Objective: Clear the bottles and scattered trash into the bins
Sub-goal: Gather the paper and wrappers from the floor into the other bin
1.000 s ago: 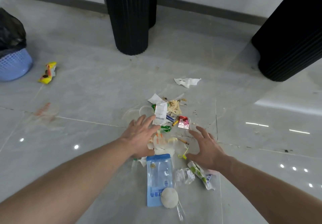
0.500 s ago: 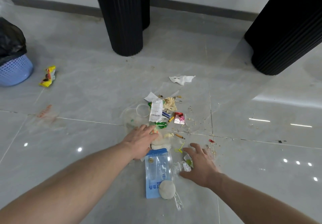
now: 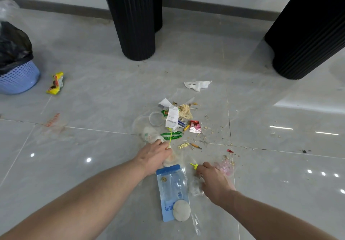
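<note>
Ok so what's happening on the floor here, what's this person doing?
A person is gathering litter scattered on the tiled floor. The left hand rests on pale crumpled scraps, and the right hand pinches a small yellow-green piece. A blue pouch lies between the arms. The blue bin stands far left, with a yellow wrapper beside it.

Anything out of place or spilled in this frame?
Yes. Trash is strewn over the floor tiles rather than in the blue bin: a yellow wrapper beside the bin, a white tissue apart, and crumbs around the main pile.
</note>
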